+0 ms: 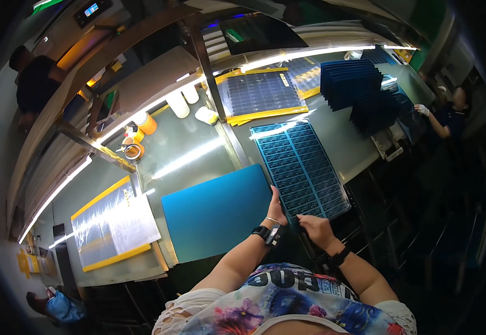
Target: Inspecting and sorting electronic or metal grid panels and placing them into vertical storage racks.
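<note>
A long blue circuit board panel [303, 167] with rows of repeated patterns lies slanted on the bench in front of me. My left hand [277, 209] is at its left edge near the front, thumb straight along the edge and the other fingers mostly hidden. At the panel's near left corner, my right hand [316, 230] is closed, with thumb and forefinger pinched at the edge. A plain blue sheet [215, 212] lies flat just left of my left hand, its near edge by the bench front.
Yellow-edged films [260, 95] lie beyond the panel; another film [109, 229] lies left. Upright blue panels [352, 84] stand in a rack at right, near a gloved co-worker [446, 117]. Orange jars [145, 123] and white bottles [177, 104] stand under the lit shelf. A metal post [204, 72] rises behind.
</note>
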### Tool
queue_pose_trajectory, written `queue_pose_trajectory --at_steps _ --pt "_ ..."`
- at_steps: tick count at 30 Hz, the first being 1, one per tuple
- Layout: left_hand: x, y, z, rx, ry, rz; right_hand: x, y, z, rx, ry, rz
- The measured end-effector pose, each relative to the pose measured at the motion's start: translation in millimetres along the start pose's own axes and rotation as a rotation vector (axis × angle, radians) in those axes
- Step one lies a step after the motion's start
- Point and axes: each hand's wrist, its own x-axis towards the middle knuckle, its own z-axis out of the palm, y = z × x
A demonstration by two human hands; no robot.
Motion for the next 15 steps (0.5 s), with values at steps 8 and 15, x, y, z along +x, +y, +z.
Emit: queue_pose_trajectory --at_steps 8,15 --pt "37.3 2.7 -26.1 0.929 0.807 -0.094 62.6 -76.2 -112.4 -0.413 0.503 -0.269" --pt "63.0 -15.2 -65.7 0.615 0.678 -0.009 42.1 -178.9 -153.8 -0.729 0.356 -0.604"
